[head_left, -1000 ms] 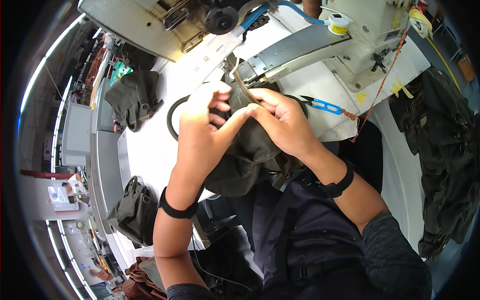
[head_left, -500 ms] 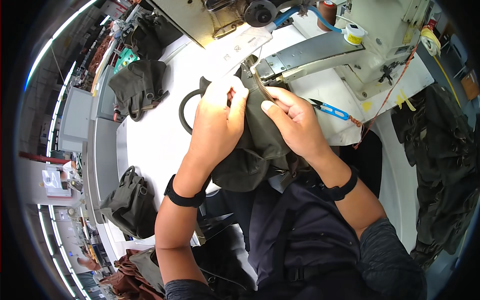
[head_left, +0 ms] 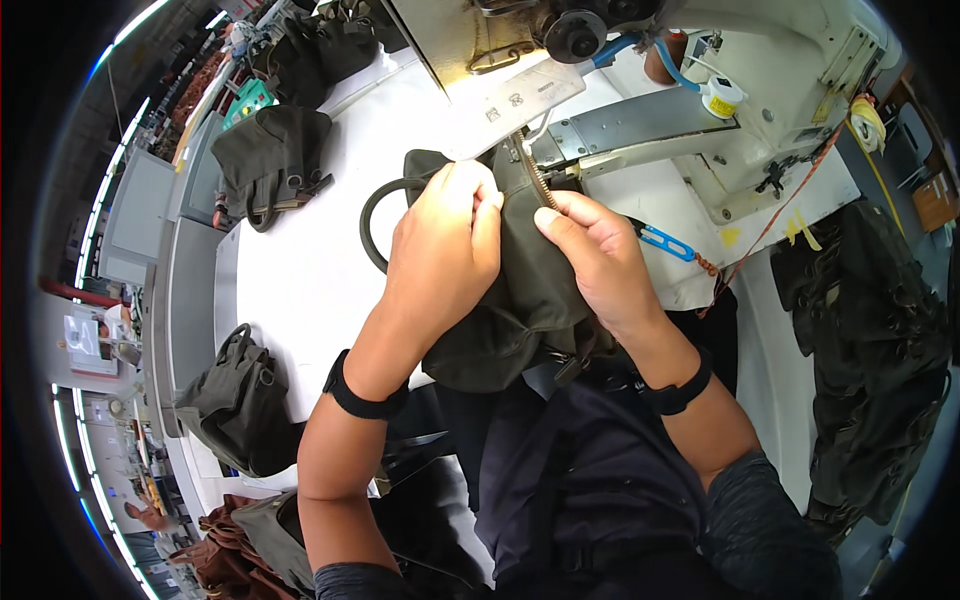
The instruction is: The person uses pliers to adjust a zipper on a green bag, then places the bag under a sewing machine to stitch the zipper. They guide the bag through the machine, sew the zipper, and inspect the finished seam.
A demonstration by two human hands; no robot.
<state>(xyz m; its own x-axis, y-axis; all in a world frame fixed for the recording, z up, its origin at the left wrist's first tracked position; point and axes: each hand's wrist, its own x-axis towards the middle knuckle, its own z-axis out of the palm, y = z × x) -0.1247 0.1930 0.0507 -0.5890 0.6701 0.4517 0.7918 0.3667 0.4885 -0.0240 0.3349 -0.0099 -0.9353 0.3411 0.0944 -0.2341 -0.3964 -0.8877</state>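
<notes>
An olive fabric bag (head_left: 530,270) lies at the front of the white table, its brass zipper (head_left: 533,165) running up to the sewing machine's needle area. My left hand (head_left: 445,245) is closed on the bag left of the zipper, with curled fingertips partly hidden. My right hand (head_left: 595,250) pinches the bag along the zipper edge, thumb on top. A looped bag handle (head_left: 375,225) sticks out left of my left hand. Blue-handled thread snips (head_left: 665,243) lie just right of my right hand, partly hidden by it.
The sewing machine (head_left: 800,90) fills the upper right, with a brown thread cone (head_left: 665,60). Olive bags lie at left (head_left: 260,160) and lower left (head_left: 235,405) on the table (head_left: 310,260). Dark bags (head_left: 860,360) are piled at right. A distant person (head_left: 150,515) shows at far left.
My left hand has turned from loosely spread fingers to a closed grip on the bag. My right thumb has moved down the zipper edge. The view has shifted slightly.
</notes>
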